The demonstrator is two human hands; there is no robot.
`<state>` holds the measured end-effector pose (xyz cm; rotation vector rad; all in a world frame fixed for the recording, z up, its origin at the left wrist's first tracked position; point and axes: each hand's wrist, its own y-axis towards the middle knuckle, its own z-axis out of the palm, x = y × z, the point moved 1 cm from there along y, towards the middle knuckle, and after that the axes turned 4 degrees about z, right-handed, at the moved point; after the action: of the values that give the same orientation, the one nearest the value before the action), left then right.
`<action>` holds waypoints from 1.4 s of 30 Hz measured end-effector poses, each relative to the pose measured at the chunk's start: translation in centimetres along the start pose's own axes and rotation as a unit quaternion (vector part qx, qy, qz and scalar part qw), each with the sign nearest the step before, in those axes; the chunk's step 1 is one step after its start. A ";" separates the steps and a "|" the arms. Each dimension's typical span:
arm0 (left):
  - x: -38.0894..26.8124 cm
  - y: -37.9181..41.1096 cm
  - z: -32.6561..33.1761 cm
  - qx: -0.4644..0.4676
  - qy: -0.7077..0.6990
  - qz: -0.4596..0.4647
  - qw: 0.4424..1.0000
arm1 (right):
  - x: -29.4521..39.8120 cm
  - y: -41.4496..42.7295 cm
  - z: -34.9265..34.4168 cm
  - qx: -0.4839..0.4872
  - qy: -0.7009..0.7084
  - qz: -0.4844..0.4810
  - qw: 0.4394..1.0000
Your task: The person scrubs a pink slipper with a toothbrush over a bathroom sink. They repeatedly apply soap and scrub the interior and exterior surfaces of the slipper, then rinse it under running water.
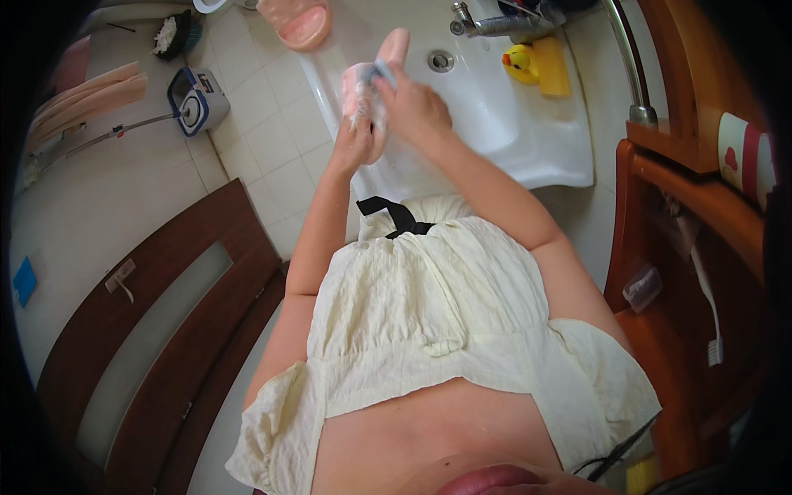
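Note:
My left hand (357, 141) is closed around a pink slipper (393, 48), which I hold tilted over the left side of a white washbasin (526, 158). White suds cover part of its strap and the fingers holding it. In my right hand (421, 108) is a blurred blue-grey scrubbing tool (382, 74), probably a brush, pressed against the slipper; its full shape is hidden. A second pink slipper (303, 28) lies at the basin's upper left edge.
A metal faucet (504, 26) reaches over the basin near the drain (440, 60). A yellow rubber duck (521, 64) and a yellow block-like item (552, 67) sit on the right. A mop bucket (197, 102) stands left, a brown door (154, 328) lower left, and a wooden cabinet (625, 216) right.

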<state>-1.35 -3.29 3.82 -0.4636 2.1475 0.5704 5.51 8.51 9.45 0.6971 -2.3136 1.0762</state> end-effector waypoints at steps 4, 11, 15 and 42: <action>-0.9 0.7 0.4 0.027 -0.117 -0.101 0.988 | -0.3 2.4 -1.4 -0.027 0.001 0.019 0.999; -2.1 0.8 -1.7 0.145 -0.159 -0.237 0.947 | 0.1 1.3 -1.1 -0.022 -0.014 0.003 1.000; -1.6 0.2 -0.9 0.120 -0.085 -0.142 0.979 | 0.8 1.8 -1.8 -0.024 -0.015 0.013 1.000; -0.7 1.3 0.1 0.002 -0.195 -0.256 0.947 | 1.6 2.1 -2.2 -0.063 0.031 0.028 0.997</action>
<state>-1.57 -2.11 4.61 -0.8032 1.5663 0.3253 3.45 11.06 10.50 0.5457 -2.3372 0.9528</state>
